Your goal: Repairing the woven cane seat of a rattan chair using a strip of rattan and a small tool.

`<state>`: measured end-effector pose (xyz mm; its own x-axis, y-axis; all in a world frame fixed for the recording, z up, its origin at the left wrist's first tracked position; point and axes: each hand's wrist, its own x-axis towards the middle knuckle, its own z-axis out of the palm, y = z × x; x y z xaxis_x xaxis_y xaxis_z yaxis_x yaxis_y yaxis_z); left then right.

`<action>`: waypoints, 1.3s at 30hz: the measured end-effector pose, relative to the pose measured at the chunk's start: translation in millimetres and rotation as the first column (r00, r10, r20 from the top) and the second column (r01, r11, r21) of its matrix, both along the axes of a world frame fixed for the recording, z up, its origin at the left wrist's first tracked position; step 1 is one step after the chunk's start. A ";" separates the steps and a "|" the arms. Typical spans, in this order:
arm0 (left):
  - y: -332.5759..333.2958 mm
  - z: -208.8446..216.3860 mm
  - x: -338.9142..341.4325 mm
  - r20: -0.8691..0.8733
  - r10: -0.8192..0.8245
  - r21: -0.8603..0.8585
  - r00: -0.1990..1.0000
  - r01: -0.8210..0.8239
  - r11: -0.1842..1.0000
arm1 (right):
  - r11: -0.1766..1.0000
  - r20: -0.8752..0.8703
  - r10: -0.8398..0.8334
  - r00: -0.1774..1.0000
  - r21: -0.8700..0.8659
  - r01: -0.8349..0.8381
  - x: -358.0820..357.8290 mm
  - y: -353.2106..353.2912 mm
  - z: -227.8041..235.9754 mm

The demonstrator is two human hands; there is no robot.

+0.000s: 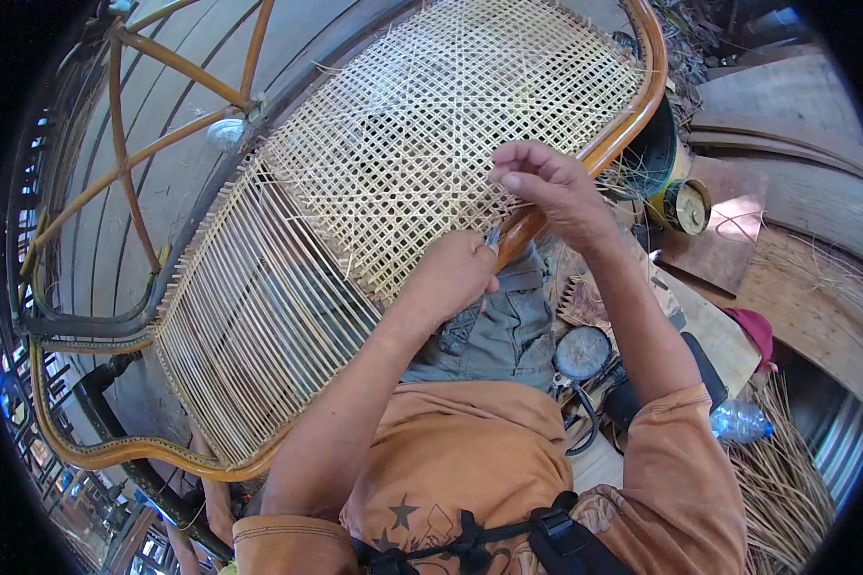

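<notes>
On my feed the woven cane panel [422, 134] is stretching across its glossy rattan frame [654, 67], above the lap. The left hand [454, 275] is resting at the near rim, fingers folding tight, a small bluish object [492, 238] showing beside the thumb; I cannot tell what they are gripping. The right hand [556, 192] is hovering by the rim, fingers bending loosely toward the thumb; whether they are pinching a strand, I cannot tell.

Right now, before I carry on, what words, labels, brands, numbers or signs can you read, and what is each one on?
None that I can quote.
Orange shirt: dark stars and an outlined design; any lettering near the black strap is too covered to read.
Yellow container: too small to make out any lettering.
Plastic bottle: too small to read.
</notes>
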<state>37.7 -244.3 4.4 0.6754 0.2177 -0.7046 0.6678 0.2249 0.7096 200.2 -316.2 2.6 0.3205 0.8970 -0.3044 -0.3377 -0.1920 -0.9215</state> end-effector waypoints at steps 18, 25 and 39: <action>32.3 11.8 26.2 -0.166 -0.074 -0.116 0.983 0.055 0.992 | 0.880 0.713 0.447 0.540 -0.461 -0.119 18.6 -17.4 14.1; 11.4 16.1 10.9 0.197 0.129 0.515 0.972 -0.215 0.830 | 0.847 0.746 0.525 0.410 -0.504 -0.167 18.5 -13.4 10.6; 42.8 59.4 5.2 -0.303 -0.375 0.628 0.876 0.480 0.613 | 0.776 0.727 0.623 0.288 -0.621 -0.110 15.5 -6.2 9.6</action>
